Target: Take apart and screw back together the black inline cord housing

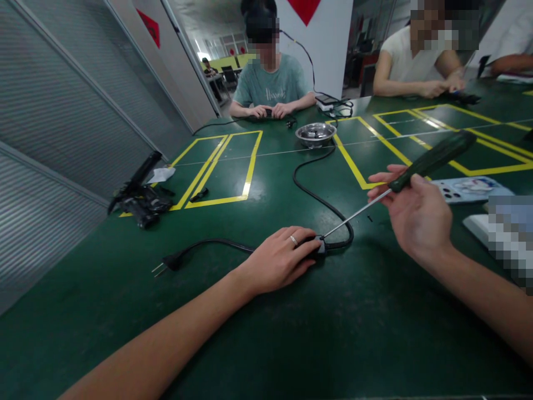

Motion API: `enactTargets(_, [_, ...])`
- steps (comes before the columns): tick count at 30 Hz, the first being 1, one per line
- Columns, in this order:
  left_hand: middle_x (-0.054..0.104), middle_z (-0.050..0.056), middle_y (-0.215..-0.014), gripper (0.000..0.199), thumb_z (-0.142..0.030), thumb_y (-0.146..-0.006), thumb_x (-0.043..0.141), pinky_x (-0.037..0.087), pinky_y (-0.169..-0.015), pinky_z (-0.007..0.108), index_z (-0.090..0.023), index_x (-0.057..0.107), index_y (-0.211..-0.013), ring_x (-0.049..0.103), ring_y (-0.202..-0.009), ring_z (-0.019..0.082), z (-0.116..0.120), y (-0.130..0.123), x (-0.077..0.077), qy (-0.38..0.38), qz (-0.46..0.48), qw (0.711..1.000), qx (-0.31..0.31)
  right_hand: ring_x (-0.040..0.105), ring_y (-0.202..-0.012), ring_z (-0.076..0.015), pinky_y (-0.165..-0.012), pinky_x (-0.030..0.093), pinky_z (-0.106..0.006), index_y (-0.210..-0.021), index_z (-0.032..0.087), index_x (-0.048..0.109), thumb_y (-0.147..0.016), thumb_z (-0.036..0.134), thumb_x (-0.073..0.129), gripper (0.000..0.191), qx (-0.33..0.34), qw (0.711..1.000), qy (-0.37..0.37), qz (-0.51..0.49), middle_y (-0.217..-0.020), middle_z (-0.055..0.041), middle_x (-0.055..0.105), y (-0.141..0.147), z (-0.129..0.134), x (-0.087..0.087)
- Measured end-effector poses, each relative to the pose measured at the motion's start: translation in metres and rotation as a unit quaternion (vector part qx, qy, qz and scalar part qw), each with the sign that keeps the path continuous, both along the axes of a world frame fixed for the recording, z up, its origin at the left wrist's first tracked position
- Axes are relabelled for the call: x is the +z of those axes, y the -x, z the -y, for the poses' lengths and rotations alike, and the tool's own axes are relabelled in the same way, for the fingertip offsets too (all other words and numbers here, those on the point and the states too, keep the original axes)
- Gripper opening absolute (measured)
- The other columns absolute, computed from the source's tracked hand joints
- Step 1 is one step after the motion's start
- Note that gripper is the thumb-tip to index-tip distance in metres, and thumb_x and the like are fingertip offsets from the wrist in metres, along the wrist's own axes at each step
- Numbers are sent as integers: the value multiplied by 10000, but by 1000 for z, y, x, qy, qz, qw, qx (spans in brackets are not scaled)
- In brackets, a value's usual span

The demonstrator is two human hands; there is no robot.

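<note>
Right hand [416, 214] grips screwdriver [420, 164]; left hand [281, 258] presses black adapter [318, 246].

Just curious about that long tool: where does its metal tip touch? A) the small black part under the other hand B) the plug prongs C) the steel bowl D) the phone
A: the right hand holds the screwdriver slanted down, its tip meeting the black part that the left hand presses on the table, far from the bowl.
</note>
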State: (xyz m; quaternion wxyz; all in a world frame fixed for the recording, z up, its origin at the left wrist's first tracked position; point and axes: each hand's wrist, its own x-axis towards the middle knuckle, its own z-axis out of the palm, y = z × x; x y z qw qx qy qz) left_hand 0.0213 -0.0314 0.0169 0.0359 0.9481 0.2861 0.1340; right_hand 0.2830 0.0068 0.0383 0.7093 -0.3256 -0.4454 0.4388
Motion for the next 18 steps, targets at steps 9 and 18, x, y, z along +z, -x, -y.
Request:
enactTargets(9, [512,139,-1302,382,-315,-960,448,453,-987,450,-168,467,-1313,508,-1170,261,0,-1,3,16,-5,1000,16,617,-708,-180,-711,512,-391,-942,230,609,-888,399,493,212,-34,998,-24,-39,-833,-34,655,0,0,-1])
enactTargets(18, [523,140,-1270,382,-316,-949,460,457,-972,448,-169,478,-1301,520,-1147,259,-1,-2,4,12,7,1000,11,615,-692,-176,-692,520,-380,-907,245,600,-875,433,511,211,-79,997,-12,-11,-835,-30,635,0,1,-1])
